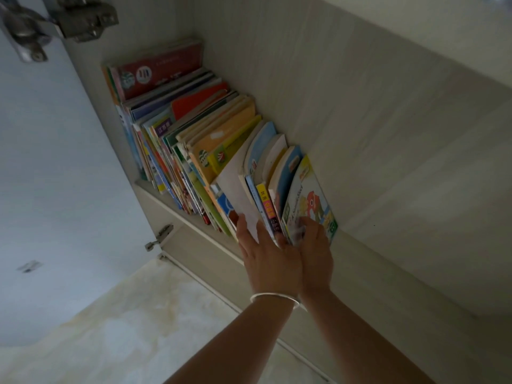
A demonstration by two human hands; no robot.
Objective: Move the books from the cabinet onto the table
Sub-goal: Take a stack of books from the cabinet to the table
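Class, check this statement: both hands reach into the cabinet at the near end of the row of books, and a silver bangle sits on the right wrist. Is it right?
Not quite. In the head view the bangle sits on the left wrist, not the right. The rest holds: the left hand and right hand both reach into the cabinet at the near end of the row of books.

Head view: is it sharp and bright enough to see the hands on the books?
Head view: dim and tilted; right hand fingertips smeared by motion blur on the cartoon-cover book; left hand sharper against the spines; hinge at top left soft.
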